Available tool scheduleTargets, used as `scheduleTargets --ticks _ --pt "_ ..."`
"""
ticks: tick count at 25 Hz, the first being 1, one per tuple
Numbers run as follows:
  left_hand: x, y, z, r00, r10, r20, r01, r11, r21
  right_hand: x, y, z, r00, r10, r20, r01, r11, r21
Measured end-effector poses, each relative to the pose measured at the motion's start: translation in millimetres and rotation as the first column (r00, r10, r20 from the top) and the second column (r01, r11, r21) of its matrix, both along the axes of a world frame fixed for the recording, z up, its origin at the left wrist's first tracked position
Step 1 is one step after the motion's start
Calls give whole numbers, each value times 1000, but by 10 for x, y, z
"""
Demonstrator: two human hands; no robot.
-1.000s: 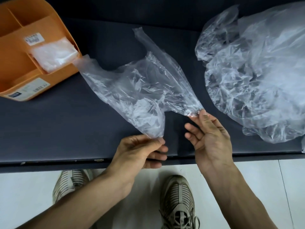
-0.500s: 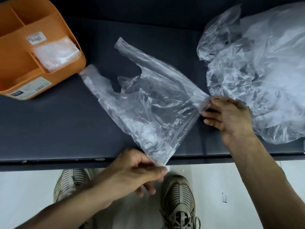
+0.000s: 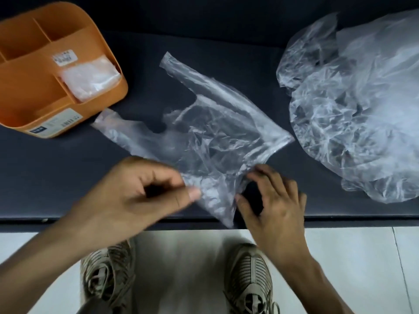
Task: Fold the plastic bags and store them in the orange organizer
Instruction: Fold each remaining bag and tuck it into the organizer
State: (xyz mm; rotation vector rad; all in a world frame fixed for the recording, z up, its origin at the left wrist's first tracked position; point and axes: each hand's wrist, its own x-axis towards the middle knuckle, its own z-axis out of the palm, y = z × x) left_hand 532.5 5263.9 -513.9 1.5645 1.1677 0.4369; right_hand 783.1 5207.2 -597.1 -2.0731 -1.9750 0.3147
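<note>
A clear plastic bag [image 3: 210, 137] lies spread on the dark desk [image 3: 56, 177] in front of me, its long axis running on a diagonal from the near desk edge up and away to my left. Its two handle loops point away from me: one reaches toward the far middle of the desk, the other stretches left until its tip lies just beside the orange organizer [image 3: 34, 87]. The bag's bottom corner hangs slightly past the near edge of the desk.

My left hand [image 3: 136, 193] pinches the bag's near left edge between thumb and curled fingers. My right hand [image 3: 272, 200] has its fingers bent down onto the bag's near right edge, thumb at the plastic; I cannot tell for sure whether it grips or only presses there.

The organizer sits at the far left corner, divided into compartments. A folded plastic bag [image 3: 88, 79] already rests in its right-hand compartment. Two white labels are stuck on the organizer, one on an inner divider and one on the outer front wall, both with print too blurred to read.

To my right, a crumpled pile of clear bags [image 3: 353, 105] lies on the desk, apart from the spread bag. My shoes [image 3: 249, 279] show on the pale floor below.
</note>
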Motion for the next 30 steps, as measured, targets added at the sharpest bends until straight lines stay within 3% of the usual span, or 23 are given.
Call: scheduleTargets --ticks 3,6,8,10,13,15,18,20,24,26,28,30 --pt "-136 90 -289 929 365 -57 -313 861 400 310 281 -16 997 68 -22 -66 997 44" --pt "-350 174 -566 802 596 -36 -515 722 462 483 396 65 984 -34 -177 53 993 103" --pt "-502 184 -681 727 684 -70 -604 684 410 477 365 178 875 -271 -401 298 955 5" --pt "-602 179 -743 670 732 -125 -687 675 268 423 307 300 669 -521 -530 435 853 -289" --pt "-631 250 -738 591 799 -110 -804 595 11 302 219 463 464 -713 -526 311 686 -657" --pt "-641 338 -696 574 813 -104 -819 567 -88 229 172 501 398 -731 -554 238 665 -708" --pt "-620 373 -663 629 769 -112 -777 618 -122 208 161 464 319 -732 -602 224 676 -702" --pt "-610 366 -661 644 760 -86 -763 631 -141 219 170 435 306 -721 -622 202 688 -697" --pt "-713 397 -677 593 803 -58 -799 577 -168 281 157 401 323 -721 -613 248 689 -681" --pt "-726 391 -685 621 779 -88 -781 606 -153 307 138 405 353 -721 -596 274 689 -671" --pt "-717 384 -716 645 755 -119 -764 633 -127 343 114 411 459 -690 -560 262 707 -657" --pt "-725 382 -689 644 753 -132 -762 647 -28 359 77 437 647 -606 -463 213 727 -653"
